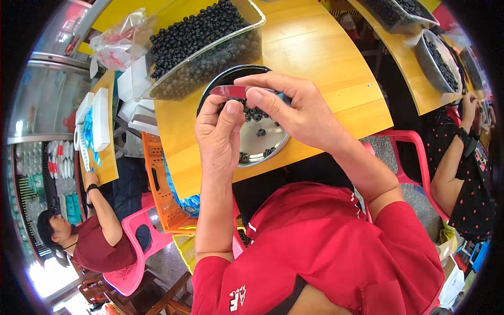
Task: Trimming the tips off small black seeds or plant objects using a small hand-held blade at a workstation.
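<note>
My right hand [296,107] is closed on what looks like a small knife [229,91]. Its flat, shiny blade reflects red and points left, and a bit of blue shows behind the palm. Close against the blade, my left hand [220,128] pinches with thumb and fingertips. A small black part [241,100] shows at that pinch, mostly hidden. Below both hands stands a round metal bowl [252,159] with several small black ring-like parts [261,132] on its bottom; my hands cover much of it.
A clear bin [210,52] heaped with black parts stands at the table's [315,37] far left. An orange crate [153,176] is left of the table. Co-workers sit left and right on pink chairs [139,247]. Another bowl of black parts [438,63] is far right.
</note>
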Available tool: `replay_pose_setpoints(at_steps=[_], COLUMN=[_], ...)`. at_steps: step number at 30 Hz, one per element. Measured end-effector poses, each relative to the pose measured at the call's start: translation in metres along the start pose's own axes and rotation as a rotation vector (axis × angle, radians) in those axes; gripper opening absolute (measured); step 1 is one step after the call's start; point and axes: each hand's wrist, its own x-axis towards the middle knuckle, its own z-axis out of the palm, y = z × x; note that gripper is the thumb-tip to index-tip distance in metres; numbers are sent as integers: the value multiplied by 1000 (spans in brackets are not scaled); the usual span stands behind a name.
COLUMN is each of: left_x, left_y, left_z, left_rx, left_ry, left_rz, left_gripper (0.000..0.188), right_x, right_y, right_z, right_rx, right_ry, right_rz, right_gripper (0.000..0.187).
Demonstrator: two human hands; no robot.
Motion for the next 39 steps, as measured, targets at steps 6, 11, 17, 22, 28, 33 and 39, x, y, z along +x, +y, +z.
replay_pose_setpoints(at_steps=[6, 11, 17, 22, 28, 33, 39], left_x=[-2, -2, 17, 22, 15, 17, 16], left_y=[1, 0, 19, 22, 12, 2, 19], left_z=[1, 9, -13, -20, 0, -4, 12], left_rx=[-42, -124, -320, 732, 1591, 1615, 949], left_ry=[-35, 2, -123, -158, -521, -573, -210], left_rz=[7, -39, -292, -363, -286, -91, 75], left_gripper=[21, 17, 21, 16, 24, 20, 20], right_x=[-1, -3, -2, 1, -2, -4, -5], right_y=[2, 0, 1, 5, 3, 4, 9], right_z=[-2, 0, -17, -26, -23, -28, -26], right_rx=[-88, 33, 109, 50, 57, 45, 43], right_ry=[-28, 12, 74, 84, 62, 33, 33], right_rz=[-55, 124, 200, 161, 180, 245, 337], right_gripper=[25, 23, 25, 26, 26, 27, 32])
